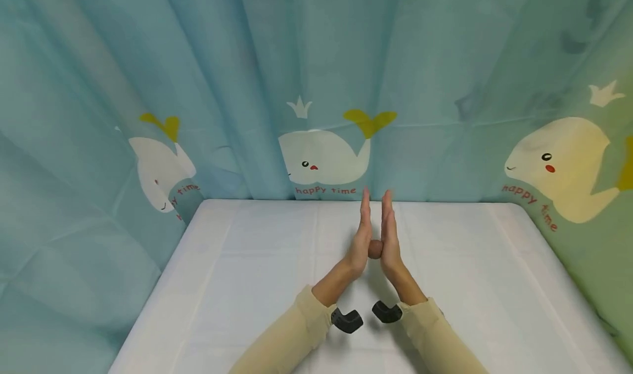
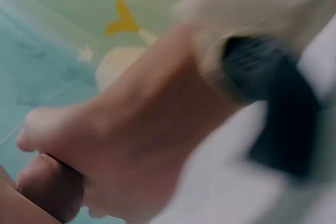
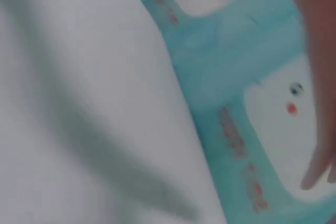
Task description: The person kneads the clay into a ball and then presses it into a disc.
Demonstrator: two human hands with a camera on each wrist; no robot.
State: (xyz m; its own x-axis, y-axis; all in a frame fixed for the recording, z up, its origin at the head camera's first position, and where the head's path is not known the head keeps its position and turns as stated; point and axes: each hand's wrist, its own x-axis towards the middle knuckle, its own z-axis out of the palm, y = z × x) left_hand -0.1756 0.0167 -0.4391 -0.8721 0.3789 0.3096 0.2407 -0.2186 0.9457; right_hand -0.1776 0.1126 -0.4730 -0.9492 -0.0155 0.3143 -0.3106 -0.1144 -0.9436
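Observation:
A small brown ball [image 1: 375, 249] sits between the two palms, near the heels of the hands. My left hand [image 1: 361, 244] presses on it from the left with straight fingers pointing away from me. Mirroring it, my right hand [image 1: 390, 245] presses from the right, its fingers likewise straight. The fingertips stay a little apart. In the left wrist view the ball [image 2: 51, 188] looks smooth and round, against the palm of the right hand [image 2: 136, 129]. The right wrist view shows only a blurred part of a hand at its right edge; the ball is not seen there.
A white-covered table [image 1: 257, 264] lies below the hands. Behind and beside it hangs a blue-green curtain [image 1: 222, 61] printed with whales. Each wrist carries a black camera mount [image 1: 348, 321] at the cream sleeve's cuff.

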